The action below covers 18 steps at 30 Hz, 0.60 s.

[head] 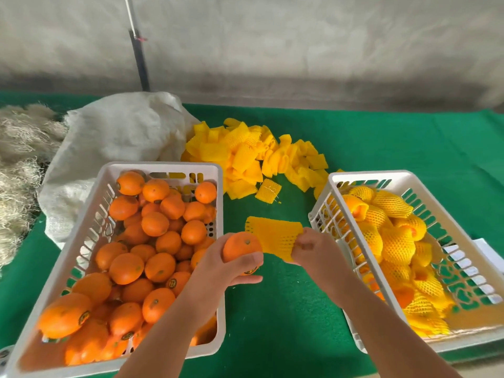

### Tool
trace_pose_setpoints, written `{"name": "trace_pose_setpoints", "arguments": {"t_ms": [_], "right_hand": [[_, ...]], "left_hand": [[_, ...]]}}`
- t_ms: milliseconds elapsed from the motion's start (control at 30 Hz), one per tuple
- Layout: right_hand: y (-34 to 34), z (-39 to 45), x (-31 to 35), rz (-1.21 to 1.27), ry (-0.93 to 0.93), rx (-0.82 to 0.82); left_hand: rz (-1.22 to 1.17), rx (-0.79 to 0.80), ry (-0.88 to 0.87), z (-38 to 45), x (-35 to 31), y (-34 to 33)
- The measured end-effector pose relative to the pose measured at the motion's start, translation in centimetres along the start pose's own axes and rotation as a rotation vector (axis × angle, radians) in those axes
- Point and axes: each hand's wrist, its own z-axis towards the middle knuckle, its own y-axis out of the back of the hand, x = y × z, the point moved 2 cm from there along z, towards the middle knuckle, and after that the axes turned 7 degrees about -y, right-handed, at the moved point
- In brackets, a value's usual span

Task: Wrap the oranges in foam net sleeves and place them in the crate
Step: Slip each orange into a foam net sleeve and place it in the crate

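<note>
Left hand (218,264) around orange (241,246), beside sleeve (275,237)

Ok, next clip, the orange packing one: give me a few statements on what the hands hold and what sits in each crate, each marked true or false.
1. The left hand holds a bare orange. True.
2. The right hand is empty. False: it pinches a yellow foam net sleeve by one end.
3. The held orange is already inside the sleeve. False: the sleeve lies beside it, still unfilled.
4. The right crate holds sleeved oranges. True.
5. The left crate is filled with loose sleeves. False: it holds unwrapped oranges; the loose sleeve pile lies on the green table cover behind the crates.
</note>
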Motion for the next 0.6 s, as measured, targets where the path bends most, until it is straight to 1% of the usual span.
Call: {"name": "trace_pose_setpoints", "arguments": {"t_ms": [67, 133, 233, 300, 400, 433, 467, 500, 533, 600], "right_hand": [[0.3, -0.2, 0.1, 0.108, -0.01, 0.035], [0.5, -0.4, 0.2, 0.254, -0.042, 0.149], [0.6, -0.9, 0.3, 0.287, -0.05, 0.301], [0.7, -1.1, 0.2, 0.231, -0.052, 0.371], [1.1, -1.3, 0.0, -0.06, -0.043, 0.467], [1.2, -1.3, -0.1, -0.13, -0.029, 0.483], [1.2, -1.4, -0.3, -0.124, -0.031, 0.499], [1.1, -1.4, -0.5, -0.038, -0.067, 0.498], [0.9, -1.6, -0.4, 0.099, -0.124, 0.478], [0.4, -1.5, -0.9, 0.231, -0.214, 0.342]], "left_hand": [[-0.088, 0.086, 0.028, -0.2, -0.6, -0.2], [-0.159, 0.181, 0.071, -0.4, -1.5, -0.4], [-0.178, 0.244, 0.077, -0.7, -2.4, -0.7], [-0.17, 0.253, 0.074, -1.0, -2.6, -0.7], [-0.181, 0.336, 0.084, -1.8, -2.7, -0.6], [-0.17, 0.375, 0.088, -2.1, -2.7, -0.4], [-0.162, 0.429, 0.093, -2.4, -2.8, -0.1], [-0.148, 0.491, 0.096, -2.6, -3.0, 0.2], [-0.126, 0.546, 0.099, -2.9, -3.2, 0.3], [-0.092, 0.6, 0.099, -3.1, -3.6, 0.5]]}}
